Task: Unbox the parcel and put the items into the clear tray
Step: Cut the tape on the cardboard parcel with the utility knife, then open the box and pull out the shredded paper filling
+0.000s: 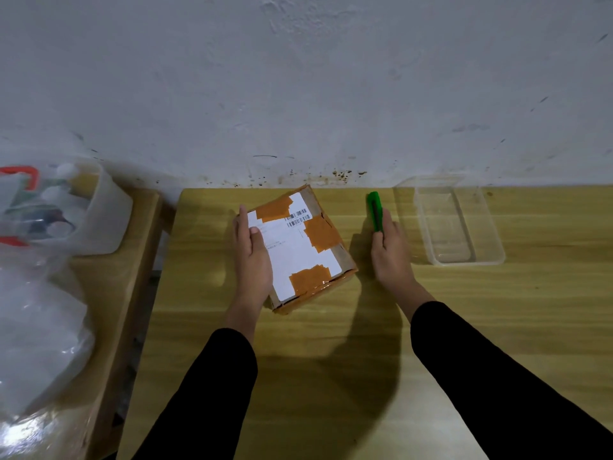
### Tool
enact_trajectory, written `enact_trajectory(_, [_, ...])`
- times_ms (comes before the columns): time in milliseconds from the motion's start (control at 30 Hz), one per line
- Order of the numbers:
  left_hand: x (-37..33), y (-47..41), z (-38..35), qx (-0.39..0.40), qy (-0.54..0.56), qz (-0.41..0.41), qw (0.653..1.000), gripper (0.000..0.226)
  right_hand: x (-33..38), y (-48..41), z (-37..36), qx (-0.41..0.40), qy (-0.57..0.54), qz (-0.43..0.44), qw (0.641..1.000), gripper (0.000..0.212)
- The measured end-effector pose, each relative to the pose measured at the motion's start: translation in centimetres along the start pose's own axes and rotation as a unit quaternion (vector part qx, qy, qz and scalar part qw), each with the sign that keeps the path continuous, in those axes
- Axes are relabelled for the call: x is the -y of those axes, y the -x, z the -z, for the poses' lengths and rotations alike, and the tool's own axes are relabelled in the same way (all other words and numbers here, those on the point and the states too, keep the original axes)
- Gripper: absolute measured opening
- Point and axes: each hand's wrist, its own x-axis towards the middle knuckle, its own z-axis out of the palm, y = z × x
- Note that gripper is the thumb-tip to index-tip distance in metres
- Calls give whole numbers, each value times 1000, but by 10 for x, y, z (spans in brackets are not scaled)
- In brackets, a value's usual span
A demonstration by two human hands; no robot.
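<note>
A brown cardboard parcel (310,240) with a white shipping label and orange tape patches lies closed on the wooden table (331,343). My left hand (252,257) rests on its left side, thumb on the label. To the right of the parcel, my right hand (389,252) grips the lower end of a green utility knife (374,209), which points away from me and lies low over the table. The clear tray (491,257) stands empty at the right, close to the wall.
A second wooden surface (109,293) on the left carries a translucent tub (109,210) of small bottles and clear plastic bags (36,327). A grey wall (298,94) runs along the table's far edge. A gap separates the two tables.
</note>
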Motion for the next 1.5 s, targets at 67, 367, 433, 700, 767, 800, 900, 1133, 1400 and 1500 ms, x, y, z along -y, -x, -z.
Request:
enact_trajectory(67, [0, 1, 0, 2, 4, 2, 1000, 46, 1, -1, -1, -2, 5, -4, 1000, 49])
enact_trajectory(367, [1, -1, 0, 9, 14, -1, 1000, 47, 9, -13, -12, -2, 74, -14, 997, 42])
enact_trajectory(433, [1, -1, 1, 6, 25, -6, 1000, 47, 12, -16, -14, -17, 90, -21, 996, 39])
enact_trajectory(700, [-3, 1, 2, 12, 22, 0, 1000, 47, 16, -21, -14, -66, 62, -45, 995, 27])
enact_trajectory(767, [-4, 3, 2, 10, 24, -2, 1000, 47, 17, -18, -15, -79, 42, -57, 994, 24])
enact_trajectory(800, [-5, 4, 1, 8, 26, -4, 1000, 47, 16, -15, -15, -88, 35, -64, 994, 22])
enact_trajectory(900, [-7, 6, 1, 4, 29, -3, 1000, 47, 11, -5, -15, -123, 23, -81, 989, 21])
enact_trajectory(1133, [-8, 5, 0, 0, 9, -14, 1000, 48, 12, -9, -13, -140, 4, -117, 983, 21])
enact_trajectory(1400, [5, 9, 5, -37, 33, -15, 999, 50, 44, -5, -8, -125, -29, 40, 991, 15])
enact_trajectory(1500, [16, 42, 6, -24, 65, 20, 997, 54, 69, -25, -17, -2, -47, 115, 992, 21])
